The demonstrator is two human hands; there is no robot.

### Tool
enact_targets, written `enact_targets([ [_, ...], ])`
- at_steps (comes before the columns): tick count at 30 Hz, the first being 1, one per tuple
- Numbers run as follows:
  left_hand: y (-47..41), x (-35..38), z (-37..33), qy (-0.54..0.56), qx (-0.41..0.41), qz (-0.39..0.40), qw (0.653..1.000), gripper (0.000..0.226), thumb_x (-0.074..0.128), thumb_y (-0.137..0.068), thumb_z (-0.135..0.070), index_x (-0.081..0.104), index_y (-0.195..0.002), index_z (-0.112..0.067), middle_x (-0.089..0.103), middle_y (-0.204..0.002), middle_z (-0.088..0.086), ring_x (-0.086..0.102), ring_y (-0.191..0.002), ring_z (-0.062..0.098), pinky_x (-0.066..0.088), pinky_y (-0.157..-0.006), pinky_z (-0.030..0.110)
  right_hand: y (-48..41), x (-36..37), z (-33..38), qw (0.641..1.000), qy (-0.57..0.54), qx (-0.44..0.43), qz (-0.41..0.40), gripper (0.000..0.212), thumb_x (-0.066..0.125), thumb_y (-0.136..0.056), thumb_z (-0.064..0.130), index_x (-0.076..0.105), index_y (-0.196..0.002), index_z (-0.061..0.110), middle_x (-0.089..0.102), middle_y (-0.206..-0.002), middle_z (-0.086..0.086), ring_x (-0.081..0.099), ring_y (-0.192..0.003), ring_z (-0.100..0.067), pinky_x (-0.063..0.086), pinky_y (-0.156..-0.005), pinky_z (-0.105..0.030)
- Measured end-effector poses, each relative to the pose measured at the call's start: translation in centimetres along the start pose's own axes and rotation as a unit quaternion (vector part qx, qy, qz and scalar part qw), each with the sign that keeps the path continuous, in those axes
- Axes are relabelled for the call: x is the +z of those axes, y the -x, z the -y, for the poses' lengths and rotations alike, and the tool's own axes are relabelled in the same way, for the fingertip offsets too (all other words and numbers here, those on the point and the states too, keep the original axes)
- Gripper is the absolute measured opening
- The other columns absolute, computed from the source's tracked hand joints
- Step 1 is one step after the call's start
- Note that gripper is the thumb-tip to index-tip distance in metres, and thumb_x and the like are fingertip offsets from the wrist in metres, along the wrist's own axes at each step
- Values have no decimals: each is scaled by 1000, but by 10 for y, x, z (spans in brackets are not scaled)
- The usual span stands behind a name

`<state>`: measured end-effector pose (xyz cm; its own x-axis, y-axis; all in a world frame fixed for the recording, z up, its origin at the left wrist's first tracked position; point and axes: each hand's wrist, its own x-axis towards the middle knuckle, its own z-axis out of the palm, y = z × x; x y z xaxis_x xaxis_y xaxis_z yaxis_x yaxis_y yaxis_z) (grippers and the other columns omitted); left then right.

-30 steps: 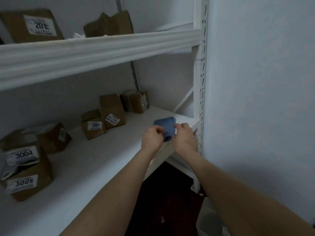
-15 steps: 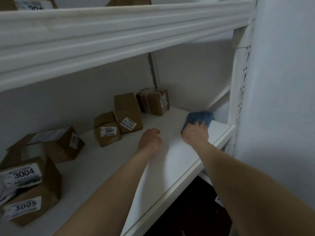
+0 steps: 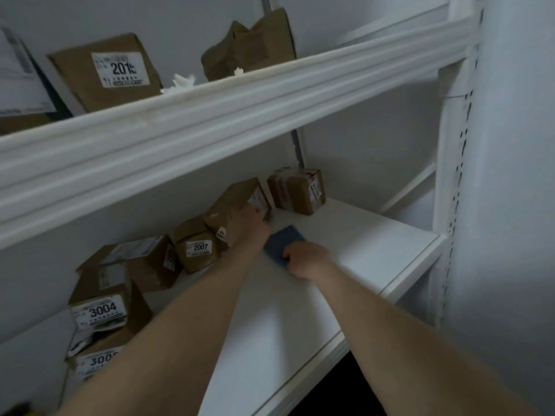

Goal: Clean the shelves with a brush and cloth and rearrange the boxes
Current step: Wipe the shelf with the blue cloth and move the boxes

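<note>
My right hand point(image 3: 306, 261) presses a folded blue cloth point(image 3: 282, 243) flat on the white lower shelf point(image 3: 375, 250), near its middle. Just left of it, my left hand point(image 3: 247, 226) grips a tilted brown cardboard box point(image 3: 237, 205) and holds it lifted at the back of the shelf. A small box labelled 2007 point(image 3: 196, 247) stands beside that hand. Further right, a taped box point(image 3: 297, 190) rests against the back wall. No brush is in view.
Boxes labelled 3004 point(image 3: 102, 307) and 3005 point(image 3: 96, 360) are stacked at the left, another box point(image 3: 144, 262) behind them. The upper shelf point(image 3: 210, 115) carries a box labelled 2019 point(image 3: 105, 70), a crumpled box point(image 3: 252, 46) and white scraps point(image 3: 180, 84). A perforated post point(image 3: 453, 175) stands at the right.
My right hand has slid the cloth leftward from the shelf's right end to its middle. My left hand has left the shelf surface and taken hold of the brown box, tilting it up.
</note>
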<state>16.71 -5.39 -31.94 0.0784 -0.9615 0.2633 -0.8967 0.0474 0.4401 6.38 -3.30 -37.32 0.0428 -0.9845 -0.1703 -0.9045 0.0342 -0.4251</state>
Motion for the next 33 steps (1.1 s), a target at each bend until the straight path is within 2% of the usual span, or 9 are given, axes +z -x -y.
enact_targets([
  [5,-13,-19,17,-24,-51,-34,998,52,48,-94,-27,35,-139,-5,37,-139,22,35,-129,39,31,-109,42,2,-16,-38,995,5,80,-64,24,48,-92,-1,61,-113,-3,62,-112,-12,60,-97,-28,52,-82,-37],
  [7,-21,-19,29,3,-78,-31,996,60,54,-90,-32,33,-139,-5,36,-139,22,34,-129,39,31,-107,42,-4,-11,-31,992,16,93,-81,28,47,-92,0,57,-118,-4,61,-117,-22,59,-106,-31,52,-87,-41],
  [11,-40,-12,44,20,-72,7,997,95,68,-80,-43,13,-149,-9,26,-147,23,24,-136,39,25,-111,44,-10,15,-4,993,16,61,-96,40,47,-96,30,54,-126,5,57,-126,-13,54,-116,-28,46,-84,-31],
  [14,-58,-6,43,-1,-63,27,998,113,72,-74,-51,0,-151,-13,16,-153,21,16,-141,37,19,-114,44,-26,23,10,998,9,-7,-57,42,50,-95,28,51,-130,5,55,-128,-13,54,-115,-27,47,-87,-33],
  [16,-71,-2,42,-18,-63,40,997,118,72,-71,-56,-3,-151,-13,13,-154,22,13,-142,37,17,-115,45,-35,11,9,999,-38,9,-31,45,47,-96,28,45,-135,6,49,-135,-13,48,-122,-31,43,-98,-42],
  [21,-88,3,43,-90,-58,84,991,113,62,-72,-69,5,-151,-12,21,-154,17,19,-141,36,17,-115,44,-56,-7,1,997,-41,66,16,49,43,-101,21,32,-144,2,31,-149,-16,37,-134,-32,34,-107,-42],
  [26,-103,3,40,-172,-78,118,975,120,52,-69,-81,3,-152,-10,15,-156,15,11,-143,36,2,-116,46,-70,10,-7,992,-49,0,-116,31,40,-97,8,56,-124,4,53,-130,-18,51,-117,-34,43,-93,-39],
  [30,-109,9,45,-162,-84,94,979,116,56,-70,-77,6,-151,-10,17,-154,14,11,-141,38,16,-113,45,-90,10,-2,999,-23,-1,-38,40,43,-99,10,44,-138,2,42,-144,-15,40,-131,-30,37,-104,-38],
  [33,-109,12,46,-138,-83,73,984,105,57,-74,-70,14,-150,-12,27,-150,12,23,-136,36,23,-110,42,-105,17,2,998,8,-30,-49,45,38,-101,20,38,-144,5,32,-152,-13,29,-139,-28,28,-111,-38],
])
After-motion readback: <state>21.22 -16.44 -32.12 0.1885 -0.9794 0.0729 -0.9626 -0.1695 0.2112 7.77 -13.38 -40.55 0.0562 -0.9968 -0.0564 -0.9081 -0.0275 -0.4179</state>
